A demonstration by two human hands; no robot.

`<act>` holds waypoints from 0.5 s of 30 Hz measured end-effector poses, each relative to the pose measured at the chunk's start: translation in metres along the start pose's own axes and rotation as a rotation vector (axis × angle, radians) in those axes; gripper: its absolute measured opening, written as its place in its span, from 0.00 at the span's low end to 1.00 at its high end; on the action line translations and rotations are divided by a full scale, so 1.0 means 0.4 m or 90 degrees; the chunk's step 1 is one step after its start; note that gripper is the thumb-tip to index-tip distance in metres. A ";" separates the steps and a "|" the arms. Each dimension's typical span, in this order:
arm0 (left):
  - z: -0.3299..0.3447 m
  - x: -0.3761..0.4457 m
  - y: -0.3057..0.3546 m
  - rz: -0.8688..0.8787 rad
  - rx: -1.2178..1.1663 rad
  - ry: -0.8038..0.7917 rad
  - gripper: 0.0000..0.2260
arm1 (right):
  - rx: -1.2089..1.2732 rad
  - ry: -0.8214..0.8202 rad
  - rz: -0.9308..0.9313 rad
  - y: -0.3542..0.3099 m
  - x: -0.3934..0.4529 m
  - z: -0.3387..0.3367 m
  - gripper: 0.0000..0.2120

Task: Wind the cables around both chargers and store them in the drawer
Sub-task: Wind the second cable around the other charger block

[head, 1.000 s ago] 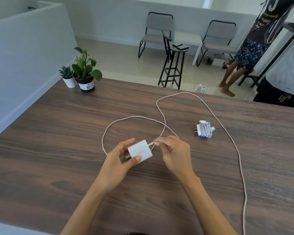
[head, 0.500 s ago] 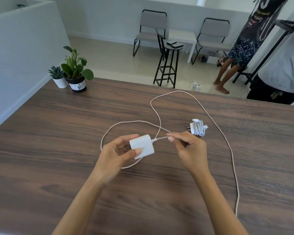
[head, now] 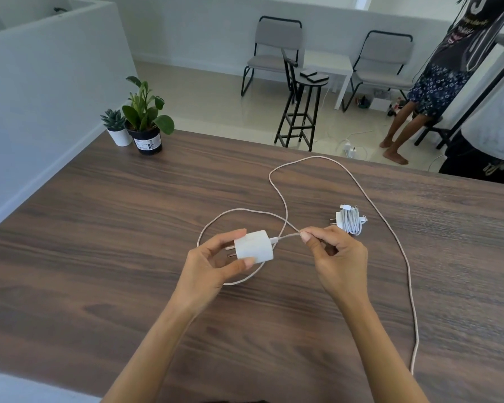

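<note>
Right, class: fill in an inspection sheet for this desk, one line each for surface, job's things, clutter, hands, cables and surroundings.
Surface: dark wood-grain table.
Job's things: white charger held above the table; second charger already wound, lying on the table; drawer not in view.
Clutter: two potted plants at the far left corner.
Hands: left hand has its grip on the white charger; right hand pinches its cable.
Cables: long cable unwound, looping across the table towards the near edge.
Surroundings: chairs, stool, people standing at right.
</note>
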State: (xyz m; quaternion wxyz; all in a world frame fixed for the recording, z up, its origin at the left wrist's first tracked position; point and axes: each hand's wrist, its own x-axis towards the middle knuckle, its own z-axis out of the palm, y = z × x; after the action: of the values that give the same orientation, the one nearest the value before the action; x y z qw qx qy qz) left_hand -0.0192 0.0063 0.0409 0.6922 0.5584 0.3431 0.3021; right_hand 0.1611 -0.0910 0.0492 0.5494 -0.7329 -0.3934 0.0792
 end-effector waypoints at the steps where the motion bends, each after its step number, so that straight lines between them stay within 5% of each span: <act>1: -0.001 -0.002 -0.002 -0.004 0.004 -0.006 0.23 | -0.001 0.002 -0.002 0.000 -0.001 0.001 0.07; 15: 0.008 -0.019 0.044 0.073 0.142 -0.069 0.26 | 0.044 0.034 -0.031 -0.013 0.017 -0.030 0.13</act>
State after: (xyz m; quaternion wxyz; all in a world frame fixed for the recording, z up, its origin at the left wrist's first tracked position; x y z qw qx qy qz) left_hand -0.0216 0.0019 0.0595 0.6246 0.6663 0.3045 0.2706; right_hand 0.1698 -0.0950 0.0606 0.5868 -0.7055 -0.3930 0.0599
